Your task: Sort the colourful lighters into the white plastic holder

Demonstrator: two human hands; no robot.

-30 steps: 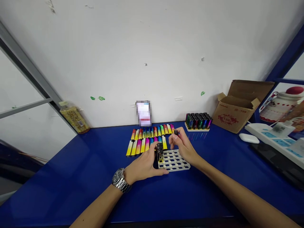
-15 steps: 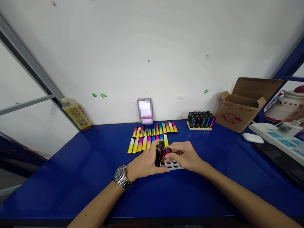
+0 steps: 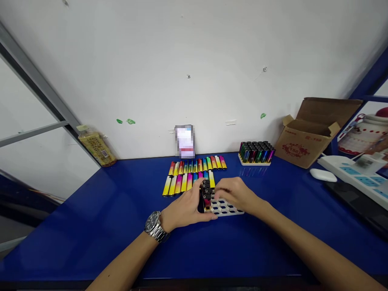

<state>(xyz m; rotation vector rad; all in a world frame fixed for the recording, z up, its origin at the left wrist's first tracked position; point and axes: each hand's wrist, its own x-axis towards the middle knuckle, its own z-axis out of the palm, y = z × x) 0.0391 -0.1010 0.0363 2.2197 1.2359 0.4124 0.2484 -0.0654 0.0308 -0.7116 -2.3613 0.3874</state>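
A white tray with rows of holes (image 3: 226, 209) lies on the blue table (image 3: 115, 226). Several lighters with black tops (image 3: 206, 195) stand in its left column. My left hand (image 3: 184, 208), with a watch on the wrist, grips the tray's left edge. My right hand (image 3: 236, 194) hovers over the tray just right of the standing lighters; its fingers are curled and blurred, with nothing visible in them. Behind the tray lie two rows of colourful lighters (image 3: 194, 173).
A full tray of lighters (image 3: 256, 153) stands at the back right beside an open cardboard box (image 3: 312, 133). A bottle (image 3: 95, 147) leans at the back left. A power strip (image 3: 351, 176) and a white object (image 3: 323, 175) lie at the right.
My right hand carried a lighter from the far row to the tray, set it upright in the left column, and has drawn back a little to the right. My left hand stayed put.
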